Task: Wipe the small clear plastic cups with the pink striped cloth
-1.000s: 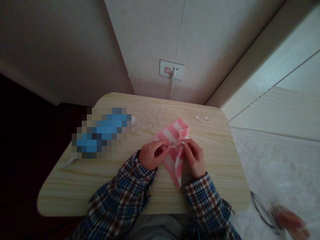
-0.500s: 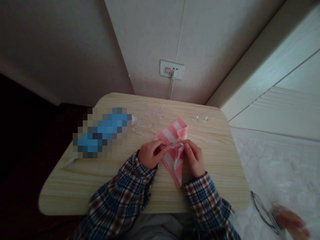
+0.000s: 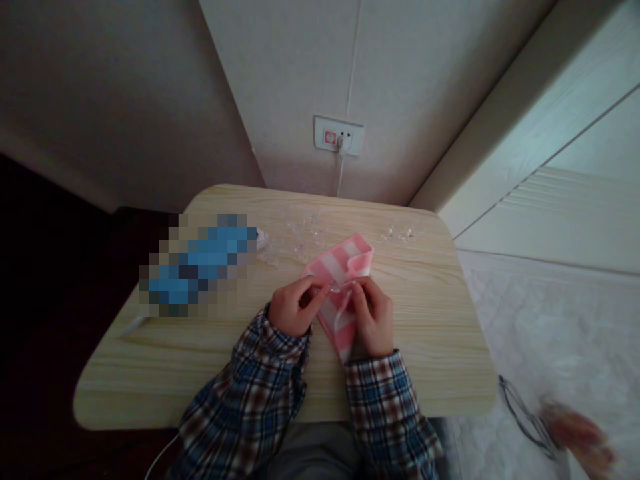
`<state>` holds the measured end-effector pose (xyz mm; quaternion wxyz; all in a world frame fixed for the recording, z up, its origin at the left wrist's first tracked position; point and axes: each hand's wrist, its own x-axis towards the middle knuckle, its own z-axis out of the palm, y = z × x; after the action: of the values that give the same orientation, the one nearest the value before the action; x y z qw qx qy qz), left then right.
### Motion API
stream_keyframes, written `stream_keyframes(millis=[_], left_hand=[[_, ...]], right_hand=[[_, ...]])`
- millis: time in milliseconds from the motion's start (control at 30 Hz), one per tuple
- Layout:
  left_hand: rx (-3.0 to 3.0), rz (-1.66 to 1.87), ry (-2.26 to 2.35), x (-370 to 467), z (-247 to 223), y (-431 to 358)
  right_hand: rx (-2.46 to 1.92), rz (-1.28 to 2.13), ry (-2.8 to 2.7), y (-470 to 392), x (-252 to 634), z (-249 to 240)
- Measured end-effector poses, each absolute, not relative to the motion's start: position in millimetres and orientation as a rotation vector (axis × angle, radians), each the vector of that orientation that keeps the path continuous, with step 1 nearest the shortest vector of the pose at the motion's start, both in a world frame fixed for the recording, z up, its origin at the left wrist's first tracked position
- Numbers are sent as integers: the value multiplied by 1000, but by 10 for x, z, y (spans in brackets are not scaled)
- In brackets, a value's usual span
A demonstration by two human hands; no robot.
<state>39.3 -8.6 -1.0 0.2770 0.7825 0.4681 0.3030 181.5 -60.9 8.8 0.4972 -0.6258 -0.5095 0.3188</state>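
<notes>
A pink-and-white striped cloth [image 3: 344, 255] lies on the table beneath both hands, its right side folded over. My left hand [image 3: 291, 308] is closed in a pinch on a small clear plastic piece [image 3: 335, 287], whose exact kind is too small to make out. Just to its right, my right hand [image 3: 375, 319] pinches a fold of the cloth between thumb and forefinger. The fingertips of the two hands are close together over the middle of the cloth.
Several clear plastic pieces [image 3: 300, 233] are scattered at the back of the wooden table [image 3: 425, 333]; more small clear pieces [image 3: 397, 233] lie at the back right. A blurred-out blue object [image 3: 210, 260] rests on the left. A wall socket [image 3: 339, 135] holds a plug with a white cord.
My right hand has moved left, nearer to my left hand, drawing the cloth's fold with it. The view has shifted slightly. Both hands keep their pinch.
</notes>
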Motion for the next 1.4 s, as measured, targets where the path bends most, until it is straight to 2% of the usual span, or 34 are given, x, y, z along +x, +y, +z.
stream_keyframes(millis=[533,1400], left_hand=[[1934,846,1324,569,29,-199],[2033,792,1270,628,-7,-283]], right_hand=[[-1510,714,-1147,-628,1839,116],[-1461,691,-935,-593,1815,50]])
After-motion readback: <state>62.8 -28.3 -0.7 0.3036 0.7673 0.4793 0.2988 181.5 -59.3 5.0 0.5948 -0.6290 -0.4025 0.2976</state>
